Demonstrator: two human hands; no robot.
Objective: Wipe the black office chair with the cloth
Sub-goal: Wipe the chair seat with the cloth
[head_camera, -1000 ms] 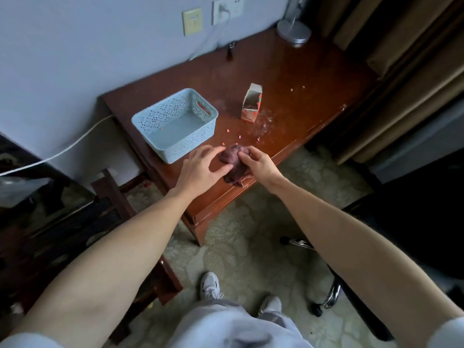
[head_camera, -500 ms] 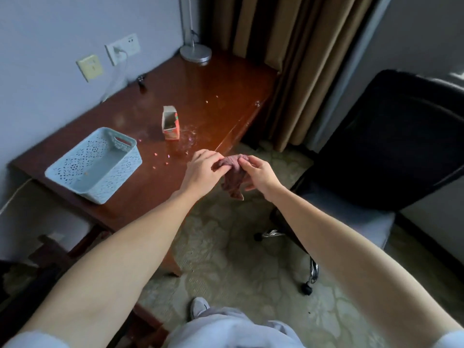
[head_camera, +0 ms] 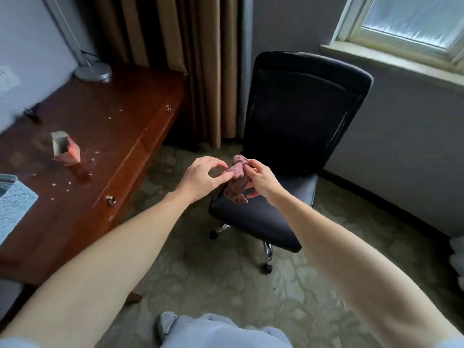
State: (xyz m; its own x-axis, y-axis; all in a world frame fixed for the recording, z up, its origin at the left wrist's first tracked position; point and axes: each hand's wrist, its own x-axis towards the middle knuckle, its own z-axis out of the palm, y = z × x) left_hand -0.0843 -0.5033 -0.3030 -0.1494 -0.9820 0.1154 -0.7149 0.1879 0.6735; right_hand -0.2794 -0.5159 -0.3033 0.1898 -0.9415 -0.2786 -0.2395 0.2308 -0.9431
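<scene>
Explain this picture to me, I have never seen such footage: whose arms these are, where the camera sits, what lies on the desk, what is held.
No machine here: a person wears a wide-angle camera on the head, so you look down along their bare arms. The left hand and the right hand both pinch a crumpled pinkish cloth in front of the black office chair. On the wooden desk at left stand a small open carton, a pale blue basket and a lamp base, among scattered crumbs.

The desk [head_camera: 120, 126] bears a carton [head_camera: 65, 153], basket [head_camera: 15, 204] and lamp base [head_camera: 93, 72]; the black office chair [head_camera: 298, 109] stands on carpet [head_camera: 200, 280]
</scene>
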